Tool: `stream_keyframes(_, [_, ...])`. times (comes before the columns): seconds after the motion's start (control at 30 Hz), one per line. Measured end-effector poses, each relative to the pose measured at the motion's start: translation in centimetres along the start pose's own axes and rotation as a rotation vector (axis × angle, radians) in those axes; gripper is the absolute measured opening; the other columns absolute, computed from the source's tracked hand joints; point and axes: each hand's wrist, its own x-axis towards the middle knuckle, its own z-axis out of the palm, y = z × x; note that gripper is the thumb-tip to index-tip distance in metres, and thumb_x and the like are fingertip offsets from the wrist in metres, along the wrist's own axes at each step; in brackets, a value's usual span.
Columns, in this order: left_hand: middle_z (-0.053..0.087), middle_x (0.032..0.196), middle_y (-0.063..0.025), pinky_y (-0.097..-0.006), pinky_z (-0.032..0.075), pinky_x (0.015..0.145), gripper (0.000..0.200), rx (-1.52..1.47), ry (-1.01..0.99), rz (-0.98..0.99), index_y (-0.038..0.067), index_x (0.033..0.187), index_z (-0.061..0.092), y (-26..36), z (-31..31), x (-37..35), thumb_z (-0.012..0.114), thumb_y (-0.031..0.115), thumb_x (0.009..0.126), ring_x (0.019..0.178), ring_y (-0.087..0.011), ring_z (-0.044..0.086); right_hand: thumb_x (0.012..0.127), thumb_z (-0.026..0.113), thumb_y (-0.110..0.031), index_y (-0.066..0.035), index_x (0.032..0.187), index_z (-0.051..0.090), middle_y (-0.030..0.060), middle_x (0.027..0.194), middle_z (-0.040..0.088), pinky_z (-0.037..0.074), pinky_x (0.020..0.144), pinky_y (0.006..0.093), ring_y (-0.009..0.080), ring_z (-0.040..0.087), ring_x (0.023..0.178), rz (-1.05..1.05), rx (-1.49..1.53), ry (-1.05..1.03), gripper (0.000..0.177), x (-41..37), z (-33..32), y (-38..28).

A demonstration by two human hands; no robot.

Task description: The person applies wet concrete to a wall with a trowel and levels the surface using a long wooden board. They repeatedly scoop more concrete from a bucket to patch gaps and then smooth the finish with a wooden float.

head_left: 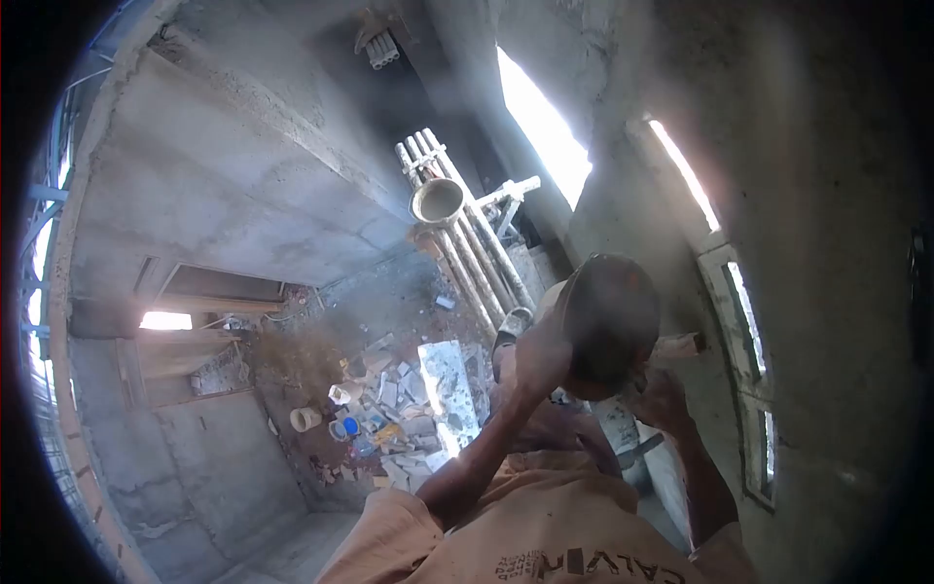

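Note:
A dark, round, bowl-like thing (613, 311) is held up in front of my chest; blur hides its exact kind. My left hand (541, 360) is closed at its left edge. At its lower right edge my right hand (660, 399) has its fingers bent in against it. What lies inside the round thing cannot be seen. Beyond my left hand, a light-coloured round pan (438, 201) rests on several long poles (472, 258). Below my right hand is a dark flat bar or handle (639, 452).
Far below, the floor holds broken rubble (399, 389), a pale board (448, 389), a bucket (305, 419) and a blue-lidded tub (345, 426). A rough grey wall (827, 292) with narrow openings stands close on the right. A wooden piece (678, 346) juts out near my right hand.

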Motion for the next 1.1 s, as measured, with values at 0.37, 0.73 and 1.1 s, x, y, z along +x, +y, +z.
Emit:
stream_keyframes(0.37, [0.075,0.101,-0.0165,-0.0382,0.055,0.084,0.047,-0.365,0.214,-0.130,-0.008,0.118,0.066,-7.8,-5.2,-0.6,0.063,0.006,0.073,0.093,-0.0214,0.070,0.090,0.072,-0.034,-0.002,0.106,0.070,0.0230,0.089,0.071,0.054,0.080,0.0492,0.0421,0.069,0.085,-0.263,-0.287,0.319,0.036,3.0,-15.7,-9.6])
stream_keyframes(0.73, [0.069,0.112,-0.0192,-0.0359,0.052,0.093,0.059,-0.398,0.579,-0.257,-0.015,0.120,0.063,-16.6,-12.3,-3.1,0.049,0.002,0.066,0.096,-0.0310,0.067,0.090,0.078,-0.020,-0.001,0.106,0.069,0.0109,0.082,0.072,0.055,0.061,0.0311,0.0111,0.068,0.070,-0.717,-0.196,0.088,0.027,-0.7,-31.3,-27.7])
stream_keyframes(1.1, [0.072,0.105,-0.0247,-0.0454,0.053,0.093,0.052,-0.136,0.676,-0.384,-0.013,0.116,0.066,-18.1,-15.0,-4.7,0.055,0.004,0.068,0.095,-0.0357,0.069,0.091,0.077,-0.027,-0.004,0.126,0.062,0.0107,0.104,0.071,0.058,0.072,0.0375,0.0205,0.069,0.084,-0.342,-0.001,0.633,0.044,5.5,-45.0,-18.6])
